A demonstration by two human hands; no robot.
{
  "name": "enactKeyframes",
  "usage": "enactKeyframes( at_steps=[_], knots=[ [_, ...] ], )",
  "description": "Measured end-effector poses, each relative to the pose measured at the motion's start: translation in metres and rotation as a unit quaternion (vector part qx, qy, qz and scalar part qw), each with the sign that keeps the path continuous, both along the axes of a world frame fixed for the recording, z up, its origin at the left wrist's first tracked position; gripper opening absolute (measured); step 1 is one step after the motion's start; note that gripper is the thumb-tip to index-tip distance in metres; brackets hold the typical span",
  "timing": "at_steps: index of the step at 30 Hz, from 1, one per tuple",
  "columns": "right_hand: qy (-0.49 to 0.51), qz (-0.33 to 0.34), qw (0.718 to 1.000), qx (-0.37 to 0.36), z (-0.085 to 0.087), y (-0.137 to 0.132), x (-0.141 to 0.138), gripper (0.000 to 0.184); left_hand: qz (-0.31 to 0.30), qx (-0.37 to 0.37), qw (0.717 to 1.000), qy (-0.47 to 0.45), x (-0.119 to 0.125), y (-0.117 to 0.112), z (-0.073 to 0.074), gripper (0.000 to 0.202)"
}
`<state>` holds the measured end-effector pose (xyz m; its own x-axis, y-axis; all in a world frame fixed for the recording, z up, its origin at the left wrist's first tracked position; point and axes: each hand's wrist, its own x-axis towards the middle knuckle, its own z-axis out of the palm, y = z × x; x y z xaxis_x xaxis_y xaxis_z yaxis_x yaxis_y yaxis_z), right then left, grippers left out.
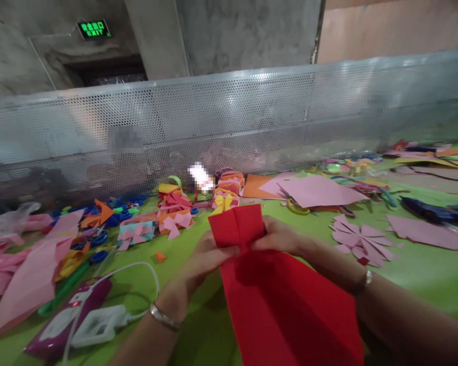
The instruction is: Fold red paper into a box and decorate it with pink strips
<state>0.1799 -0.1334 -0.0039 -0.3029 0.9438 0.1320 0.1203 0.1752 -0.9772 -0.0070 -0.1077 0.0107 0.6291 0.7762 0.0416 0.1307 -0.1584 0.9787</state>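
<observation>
A large red sheet of paper or felt [290,305] hangs toward me, its top part folded up into a small creased flap [236,223]. My left hand [209,256] grips its left edge, with the thumb pressed on the front just under the flap. On the other side my right hand [277,236] pinches the same sheet, thumb toward the middle crease. Both thumbs lie close together. The fingers behind the sheet are hidden.
A purple power strip [68,320] with a white charger [99,325] lies at left. Yellow-handled scissors [298,207], a pink petal cut-out [361,239], pink sheets [320,190] and a dark-blue glue gun [435,211] lie right. A perforated metal barrier [221,112] stands behind.
</observation>
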Motion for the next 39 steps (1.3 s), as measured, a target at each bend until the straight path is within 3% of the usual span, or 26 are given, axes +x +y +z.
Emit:
enactKeyframes(
  at_steps=[3,6,13,20,24,28,34,39],
  knots=[
    [0.023,0.006,1.000,0.007,0.002,-0.001,-0.001,0.031,-0.012,-0.039,0.999,-0.017,-0.001,-0.001,0.003,0.029],
    [0.050,0.011,0.999,0.016,0.004,-0.001,-0.002,0.034,0.017,-0.049,0.999,-0.014,-0.002,0.002,0.003,0.027],
    [-0.019,-0.003,1.000,0.002,0.005,-0.002,-0.005,0.034,0.030,0.044,0.998,0.045,-0.001,0.005,0.003,0.039],
    [-0.149,0.005,0.986,0.068,0.009,-0.006,-0.004,0.039,0.049,0.044,0.995,0.072,0.001,0.005,-0.002,0.035],
    [-0.118,0.013,0.989,0.092,0.005,-0.002,-0.002,0.039,0.077,0.075,0.991,0.081,0.002,0.005,-0.003,0.030],
    [-0.014,0.028,0.998,0.048,0.001,0.001,-0.001,0.034,0.090,0.075,0.992,0.049,0.002,0.006,-0.005,0.030],
    [0.067,0.028,0.996,-0.058,0.000,0.001,0.001,0.022,0.028,0.105,0.994,0.035,0.002,0.004,-0.003,0.013],
    [0.069,0.016,0.994,-0.079,-0.004,0.005,0.006,0.010,-0.004,0.004,0.998,0.068,-0.005,0.002,0.011,0.015]
  ],
)
